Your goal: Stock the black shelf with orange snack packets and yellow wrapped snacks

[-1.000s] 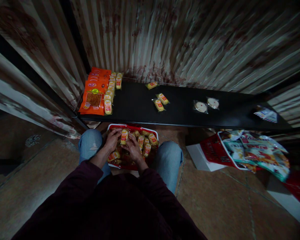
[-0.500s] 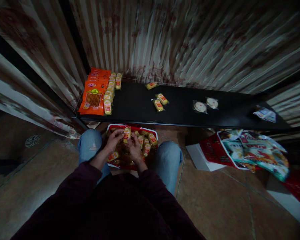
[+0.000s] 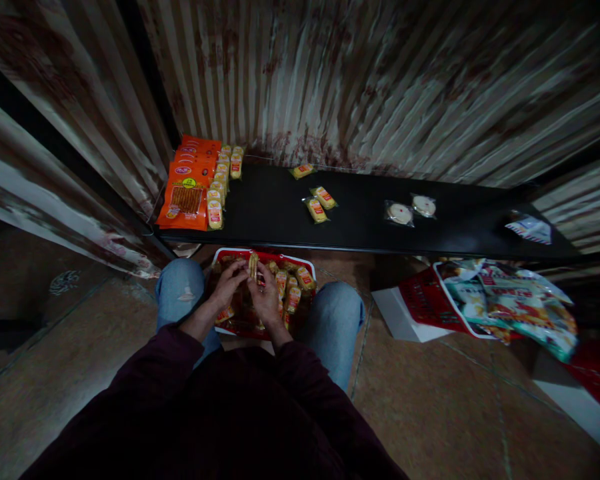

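Between my knees sits a red basket (image 3: pixel 300 259) full of small yellow snack packets (image 3: pixel 294 299). Both hands are over it. My left hand (image 3: pixel 229 285) and my right hand (image 3: pixel 263 295) are closed together on one yellow snack packet (image 3: pixel 253 265), held upright at the basket's far edge. Ahead, a low black shelf (image 3: pixel 360 227) carries a row of the same yellow packets (image 3: pixel 219 188) beside orange packs (image 3: pixel 189 188) at its left end.
More on the shelf: loose yellow packets (image 3: pixel 320 203), two round white cakes in clear wrap (image 3: pixel 411 210), a white packet (image 3: pixel 530 229) at far right. A second red basket of larger bags (image 3: pixel 510 300) sits on the floor to the right. Corrugated metal wall behind.
The packet in my hands has turned from face-up to edge-on and risen slightly toward the basket's far rim. My hands have closed in around it.
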Available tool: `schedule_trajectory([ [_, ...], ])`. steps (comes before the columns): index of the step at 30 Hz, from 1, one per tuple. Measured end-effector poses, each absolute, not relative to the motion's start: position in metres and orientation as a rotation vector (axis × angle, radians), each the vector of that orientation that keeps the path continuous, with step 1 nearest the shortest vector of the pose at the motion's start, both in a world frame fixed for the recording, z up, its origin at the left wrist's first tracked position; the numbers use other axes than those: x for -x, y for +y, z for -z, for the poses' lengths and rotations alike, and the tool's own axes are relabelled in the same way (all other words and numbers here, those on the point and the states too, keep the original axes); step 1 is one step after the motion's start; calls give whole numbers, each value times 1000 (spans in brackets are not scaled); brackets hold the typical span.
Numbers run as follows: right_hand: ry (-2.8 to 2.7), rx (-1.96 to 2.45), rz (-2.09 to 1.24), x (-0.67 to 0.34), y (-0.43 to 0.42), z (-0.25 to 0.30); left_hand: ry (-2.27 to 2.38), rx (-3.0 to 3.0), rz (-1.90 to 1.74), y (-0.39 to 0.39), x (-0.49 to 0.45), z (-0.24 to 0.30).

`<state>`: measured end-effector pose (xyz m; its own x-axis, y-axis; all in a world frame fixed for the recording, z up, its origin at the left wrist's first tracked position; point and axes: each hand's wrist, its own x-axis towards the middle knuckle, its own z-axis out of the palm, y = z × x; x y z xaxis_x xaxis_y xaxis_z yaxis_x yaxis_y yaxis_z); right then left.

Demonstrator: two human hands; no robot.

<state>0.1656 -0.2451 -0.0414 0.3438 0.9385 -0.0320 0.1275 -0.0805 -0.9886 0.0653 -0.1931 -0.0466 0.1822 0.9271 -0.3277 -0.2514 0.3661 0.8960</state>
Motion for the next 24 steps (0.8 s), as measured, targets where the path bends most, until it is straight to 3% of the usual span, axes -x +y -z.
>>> schedule_trajectory([
  [24, -934, 1570, -793, -166, -248, 36, 1025, -514, -938, -192, -67, 54],
])
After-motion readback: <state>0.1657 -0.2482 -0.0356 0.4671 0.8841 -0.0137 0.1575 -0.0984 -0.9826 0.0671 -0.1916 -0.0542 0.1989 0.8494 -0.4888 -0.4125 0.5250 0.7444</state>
